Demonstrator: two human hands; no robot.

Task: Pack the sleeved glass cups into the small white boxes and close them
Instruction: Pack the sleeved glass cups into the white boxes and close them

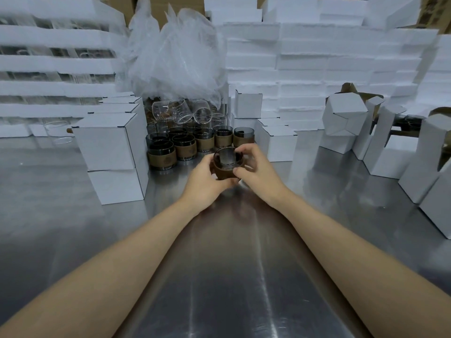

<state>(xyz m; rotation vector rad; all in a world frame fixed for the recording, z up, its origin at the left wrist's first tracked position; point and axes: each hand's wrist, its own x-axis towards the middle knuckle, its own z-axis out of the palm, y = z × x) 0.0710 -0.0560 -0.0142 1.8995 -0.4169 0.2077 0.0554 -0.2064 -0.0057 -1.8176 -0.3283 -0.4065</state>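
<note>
Between the two hands, out over the shiny grey metal table, is one small smoky glass cup with a dark brown sleeve. The left hand curls round its left side. The right hand curls round its right side. So both hands hold this one cup, with its mouth up. It is not clear if its bottom touches the table or hangs just above it.

Just behind the hands stands a bunch of smoky glass cups with tan sleeves, packed close together. Behind those, some clear glass cups lie on their sides under a big heap of crinkly clear plastic bags. To the left is a stack of shut white cardboard boxes. Well off to the right stand open white cardboard boxes with their flaps up. At the back is a tall wall of flat white cartons.

The step in hand looks like picking one cup to pack. It is not in a box yet. The next move needs an open box, and those are well apart from the cup. One hand will likely have to let go and fetch a box while the other keeps the cup. Then the cup must go in straight, and the flaps must be folded shut. Glass is slippy, so the sleeve is the safe place to hold.
</note>
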